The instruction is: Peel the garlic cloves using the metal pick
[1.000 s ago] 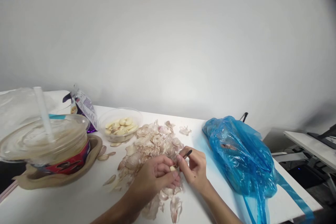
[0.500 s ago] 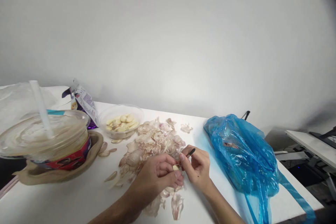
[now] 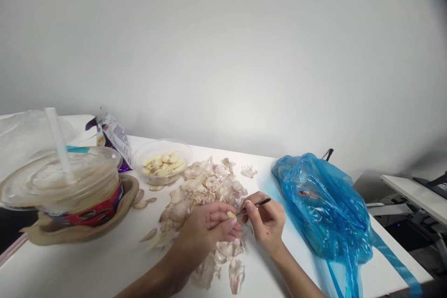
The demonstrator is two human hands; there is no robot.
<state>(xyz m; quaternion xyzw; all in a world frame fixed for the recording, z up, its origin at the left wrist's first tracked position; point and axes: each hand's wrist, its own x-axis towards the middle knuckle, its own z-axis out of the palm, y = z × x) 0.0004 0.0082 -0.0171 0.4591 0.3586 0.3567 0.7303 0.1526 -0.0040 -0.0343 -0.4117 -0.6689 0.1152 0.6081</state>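
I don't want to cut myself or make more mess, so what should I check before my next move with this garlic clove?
1. Garlic clove held: ok, in the fingers of the left hand.
2. Small tool in hand: ok, the right hand grips its dark handle.
3. Fingers safe from the tool's tip: cannot tell, too small to see.
4. Bowl upright: ok, with pale cloves inside.
5. Work spot free of skins: not ok, garlic skins lie heaped around the hands.
6. Blue bag apart from the right hand: ok, off to its right.
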